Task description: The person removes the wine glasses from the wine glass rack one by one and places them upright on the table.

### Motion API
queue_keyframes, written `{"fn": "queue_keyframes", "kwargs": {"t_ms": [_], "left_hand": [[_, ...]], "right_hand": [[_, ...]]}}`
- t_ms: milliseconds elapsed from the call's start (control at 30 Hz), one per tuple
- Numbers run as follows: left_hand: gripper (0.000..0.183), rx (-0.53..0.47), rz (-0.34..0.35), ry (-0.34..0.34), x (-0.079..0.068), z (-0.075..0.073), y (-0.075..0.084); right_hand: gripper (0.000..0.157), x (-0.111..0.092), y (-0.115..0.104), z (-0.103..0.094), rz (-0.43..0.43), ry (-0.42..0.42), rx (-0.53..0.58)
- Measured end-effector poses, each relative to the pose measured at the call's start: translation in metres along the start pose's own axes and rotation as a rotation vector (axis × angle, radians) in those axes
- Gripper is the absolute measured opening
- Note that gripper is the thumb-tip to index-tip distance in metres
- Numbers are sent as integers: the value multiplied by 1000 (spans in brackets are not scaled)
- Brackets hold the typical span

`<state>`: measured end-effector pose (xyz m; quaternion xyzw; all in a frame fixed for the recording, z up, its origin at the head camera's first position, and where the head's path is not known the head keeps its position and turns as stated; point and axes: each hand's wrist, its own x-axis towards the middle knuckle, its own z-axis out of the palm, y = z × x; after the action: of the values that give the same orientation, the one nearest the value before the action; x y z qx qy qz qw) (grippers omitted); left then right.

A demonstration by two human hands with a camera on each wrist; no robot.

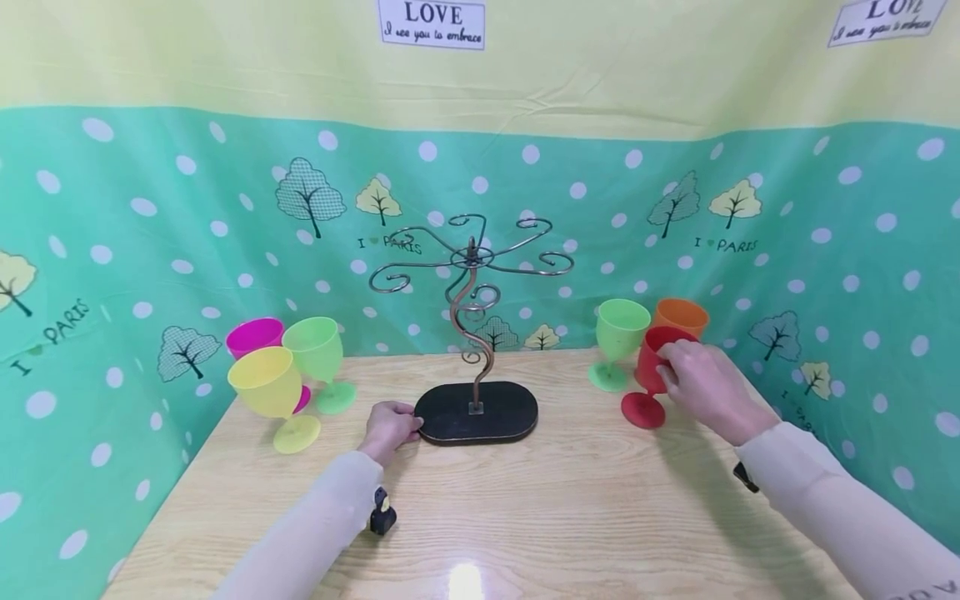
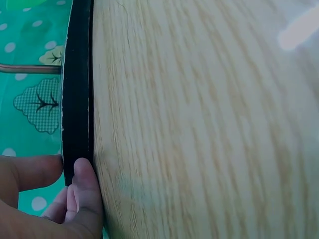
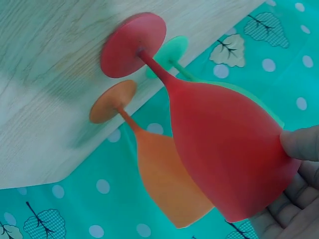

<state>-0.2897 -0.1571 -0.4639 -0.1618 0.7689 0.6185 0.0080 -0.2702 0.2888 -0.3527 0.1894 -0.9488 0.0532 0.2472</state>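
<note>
On the table stands a metal rack with a twisted copper stem, curled arms [image 1: 517,270] and an oval black base [image 1: 450,417]. My left hand [image 1: 390,429] pinches the left end of that base, thumb and fingers at its edge [image 2: 77,124]. At the right, my right hand [image 1: 701,379] grips a red plastic goblet [image 3: 224,144] by the bowl near its rim, thumb on one side and fingers on the other. The goblet is upright. Close behind it are an orange goblet [image 3: 169,174] and a light green goblet [image 1: 622,329].
Left of the rack are a yellow goblet [image 1: 266,383], a magenta goblet [image 1: 255,336] and another green goblet [image 1: 315,350]. A green polka-dot cloth [image 1: 427,187] hangs along the back and both sides of the wooden table [image 1: 570,517].
</note>
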Motion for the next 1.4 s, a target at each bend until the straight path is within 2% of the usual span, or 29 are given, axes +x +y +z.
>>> {"fn": "queue_keyframes", "kwargs": {"t_ms": [733,1100,1267,1400], "left_hand": [[31,16,2,2,-1,3,1],[30,23,3,-4,-1,3,2],[28,95,32,-6,-2,3,2],[28,233,80,4,-4,1,7]], "right_hand": [[38,-5,7,3,15,-17,-50],[35,-2,-1,-5,19,-8,9],[27,2,-14,-11,2,-5,1],[30,6,-26,-10,-13,11,-7]]}}
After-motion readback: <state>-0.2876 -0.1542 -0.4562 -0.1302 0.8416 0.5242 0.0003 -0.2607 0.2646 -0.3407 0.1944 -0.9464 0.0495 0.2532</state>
